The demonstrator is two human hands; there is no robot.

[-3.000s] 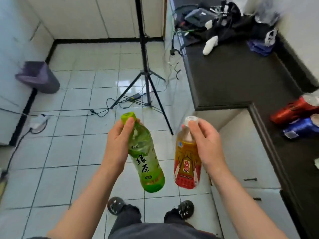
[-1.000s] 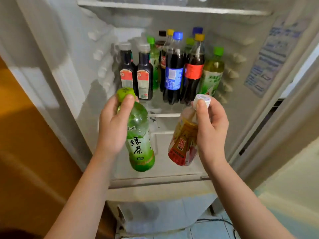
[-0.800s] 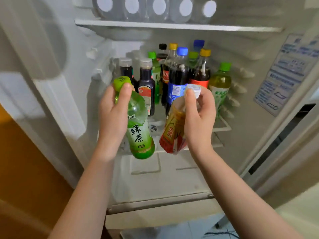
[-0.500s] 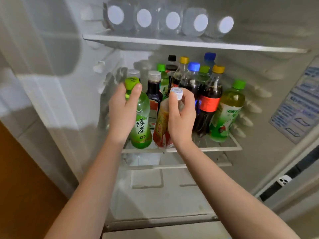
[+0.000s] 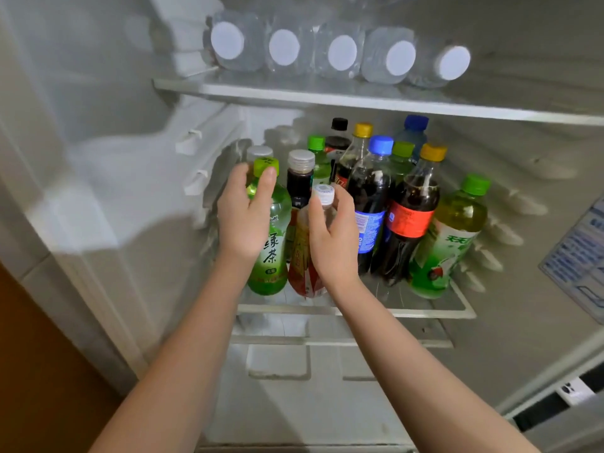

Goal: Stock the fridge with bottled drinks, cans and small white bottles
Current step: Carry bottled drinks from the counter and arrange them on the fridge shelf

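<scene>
Tea bottle (image 5: 273,256) left of drink bottle (image 5: 302,259), at shelf (image 5: 408,312) front, other bottles (image 5: 411,217) behind, lying bottles (image 5: 341,53) above

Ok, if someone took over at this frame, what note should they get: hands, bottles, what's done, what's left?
Left hand grips the green tea bottle by its neck; right hand grips the red-labelled bottle just under its white cap.
Both bottles are roughly upright, side by side, at the front left of the middle shelf; whether they have touched down is unclear.
Done: a cluster of standing bottles is on that shelf; water bottles lie on the shelf above.
Left: settle both, let go. No cans or small white bottles are in view.
</scene>
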